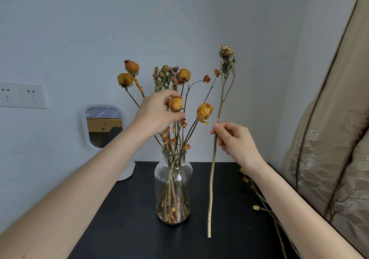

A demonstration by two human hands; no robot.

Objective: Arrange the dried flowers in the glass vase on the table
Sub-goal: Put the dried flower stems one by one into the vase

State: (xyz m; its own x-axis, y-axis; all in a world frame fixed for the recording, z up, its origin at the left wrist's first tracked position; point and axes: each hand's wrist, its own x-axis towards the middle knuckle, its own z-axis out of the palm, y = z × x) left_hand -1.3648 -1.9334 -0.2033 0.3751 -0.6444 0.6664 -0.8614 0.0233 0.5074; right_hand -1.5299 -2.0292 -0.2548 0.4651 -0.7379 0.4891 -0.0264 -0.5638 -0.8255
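Note:
A clear glass vase [173, 181] stands at the middle of the black table [129, 228] and holds several dried orange and pink roses. My left hand [157, 113] reaches in among the stems, with thumb and fingers pinching around an orange rose head [175, 103]. To the right of the vase, my right hand [235, 141] grips a long dried flower stem [212, 179] upright. Its pale withered head [226, 50] rises above the bouquet and its cut end hangs just above the table.
More dried stems with small buds [265, 204] lie on the table's right side under my right forearm. A beige curtain [329, 139] hangs at the right. A small white-framed mirror [103, 127] stands at back left, and wall sockets [22, 95] are at far left.

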